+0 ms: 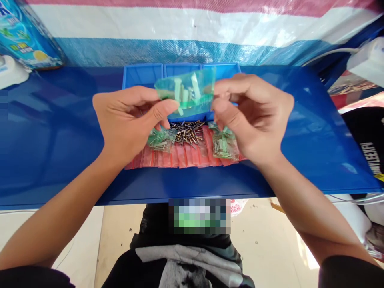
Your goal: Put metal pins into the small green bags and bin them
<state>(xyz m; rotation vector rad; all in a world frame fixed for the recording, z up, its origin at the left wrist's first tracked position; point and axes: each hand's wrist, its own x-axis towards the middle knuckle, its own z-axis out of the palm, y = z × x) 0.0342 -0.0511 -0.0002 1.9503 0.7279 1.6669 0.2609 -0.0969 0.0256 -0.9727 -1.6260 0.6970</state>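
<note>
A small translucent green plastic bag (pixel 168 87) is held up above the table, with pale, stick-like pieces showing inside. My left hand (pixel 126 122) pinches its left end between thumb and fingers. At the bag's right edge, the thumb and fingers of my right hand (pixel 258 116) are closed on it. Below lies a loose pile of screws (pixel 189 134). Two more green bags with pale pieces inside rest on either side of the pile, a left bag (pixel 162 143) and a right bag (pixel 223 147). Along the front runs an overlapping row of red plastic bags (pixel 181 157).
Blue plastic bins (pixel 143 75) stand in a row behind the bag, partly covered by it and my hands. All this sits on a blue table (pixel 72 132). A blue printed packet (pixel 30 38) is at the back left, and a striped sheet (pixel 186 24) hangs behind.
</note>
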